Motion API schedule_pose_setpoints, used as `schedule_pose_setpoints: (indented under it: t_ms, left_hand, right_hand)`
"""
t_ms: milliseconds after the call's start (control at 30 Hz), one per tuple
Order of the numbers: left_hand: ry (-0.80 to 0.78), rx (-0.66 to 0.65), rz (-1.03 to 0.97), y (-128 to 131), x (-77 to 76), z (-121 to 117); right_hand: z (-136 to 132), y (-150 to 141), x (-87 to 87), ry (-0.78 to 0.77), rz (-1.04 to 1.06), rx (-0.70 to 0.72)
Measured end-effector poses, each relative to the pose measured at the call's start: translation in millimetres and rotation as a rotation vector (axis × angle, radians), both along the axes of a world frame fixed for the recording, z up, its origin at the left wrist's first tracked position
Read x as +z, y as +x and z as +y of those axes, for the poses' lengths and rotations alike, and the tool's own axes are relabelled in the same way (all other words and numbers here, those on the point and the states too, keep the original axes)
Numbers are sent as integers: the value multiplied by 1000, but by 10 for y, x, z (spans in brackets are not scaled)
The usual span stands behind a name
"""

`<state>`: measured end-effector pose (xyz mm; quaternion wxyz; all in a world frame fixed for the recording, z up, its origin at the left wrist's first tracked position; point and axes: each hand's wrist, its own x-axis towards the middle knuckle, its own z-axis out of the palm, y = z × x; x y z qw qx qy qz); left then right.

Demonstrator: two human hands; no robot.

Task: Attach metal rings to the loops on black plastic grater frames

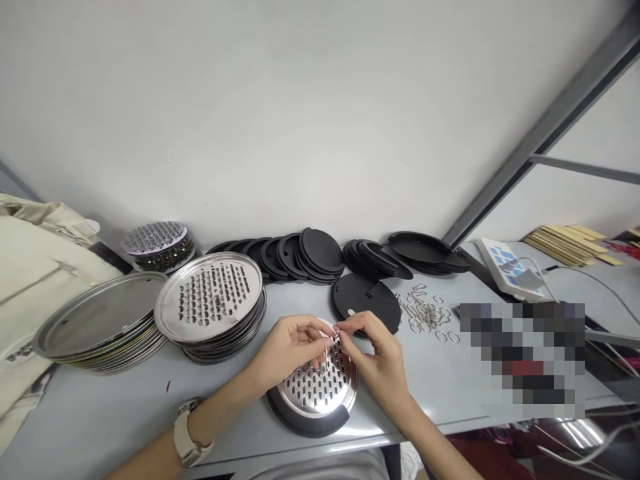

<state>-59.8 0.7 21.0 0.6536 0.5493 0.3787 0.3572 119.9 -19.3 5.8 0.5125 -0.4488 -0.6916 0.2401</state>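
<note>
My left hand (287, 350) and my right hand (373, 353) meet above the far rim of a perforated steel disc (320, 387). Fingertips of both hands pinch a small wire clip (336, 331) at that rim. The disc lies on a black round base (300, 417), its far part hidden under my fingers. A white watch (184, 433) is on my left wrist. Just beyond my right hand lies a black disc with a small tab (363, 300), and a loose heap of wire clips (425, 313) sits to its right.
A stack of perforated steel discs (210, 300) and a stack of plain steel trays (100, 320) stand left of my hands. Black rings (300, 257) lean along the wall. A white device with a cable (507, 270) and wooden strips (565, 243) lie far right.
</note>
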Motion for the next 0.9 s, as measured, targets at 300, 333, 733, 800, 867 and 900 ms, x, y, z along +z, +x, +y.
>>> schedule_pose_setpoints:
  t_ms: [300,333,733,800,867,900]
  left_hand:
    - [277,101,165,37,74,-84]
    - [329,112,195,32,82,-85]
    - [264,103,190,-40,134,-49]
    - [265,107,196,-34,134,-51]
    - [267,112,204,-31,132,-53]
    - [272,116,205,-31,130,-53]
  right_hand:
    - [-53,-46,-19,180,-87,39]
    - [-53,-41,-4,163,-83,53]
    - [-20,56,54,-163,37,216]
    - [-20,60,47,-161,36,218]
    - [-22,63,46,-154,36,217]
    - [-23,63,47,-150,35,219]
